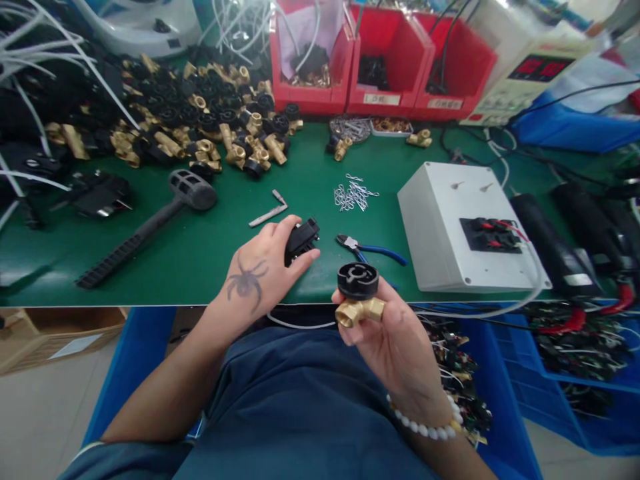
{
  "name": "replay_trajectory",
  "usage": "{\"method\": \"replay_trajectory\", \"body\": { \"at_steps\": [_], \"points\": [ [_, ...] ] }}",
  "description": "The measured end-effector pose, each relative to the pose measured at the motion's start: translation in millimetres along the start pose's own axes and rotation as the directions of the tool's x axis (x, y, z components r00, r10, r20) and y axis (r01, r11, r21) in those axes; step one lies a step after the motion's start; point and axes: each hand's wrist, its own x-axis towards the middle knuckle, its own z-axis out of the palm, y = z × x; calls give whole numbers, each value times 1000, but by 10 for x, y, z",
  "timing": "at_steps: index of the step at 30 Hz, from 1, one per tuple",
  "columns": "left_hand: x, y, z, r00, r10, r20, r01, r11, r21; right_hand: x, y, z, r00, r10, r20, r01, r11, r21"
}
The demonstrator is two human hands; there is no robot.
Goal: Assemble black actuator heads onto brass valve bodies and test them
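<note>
Your right hand (397,343) pinches a brass valve (356,312) between thumb and fingers, and that valve is held up on your side of the blue-handled pliers (383,252). The round black cap (357,280) on the valve faces upward, its ribbed inside showing, and overlaps the lower part of the pliers from your viewpoint. A beaded bracelet (430,430) circles your right wrist.

Your left hand (265,260) is just left of the pliers, with thumb and fingers curved around opposite sides of a black housing (303,241). You have it at the green bench (310,170); whether it rests there or is slightly lifted, I cannot tell.

Beyond the pliers and to their left, past your left fingers, lies an L-shaped metal tool (270,215). Much farther left of them is a black mallet (193,192), head pointing away from you. Straight beyond the pliers you have a loose cluster of wire clips (355,195), and farther past that, red bins (320,100). A heap of capped brass fittings (235,155) spreads far to the left beyond the pliers, while a grey box (440,220) stands to their right.
</note>
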Motion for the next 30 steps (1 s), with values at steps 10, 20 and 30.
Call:
{"method": "replay_trajectory", "body": {
  "at_steps": [10,20,30],
  "points": [
    [-88,-15,-12,996,-3,85,78,433,-898,69,81,74,996,74,-52,-82,980,-183],
    [-307,163,-58,980,120,-159,-197,689,-697,62,-7,162,994,104,-24,-106,987,-124],
    [-367,220,-72,927,279,-250,-370,783,-499,-3,98,195,983,-152,-104,110,937,-331]
  ]
}}
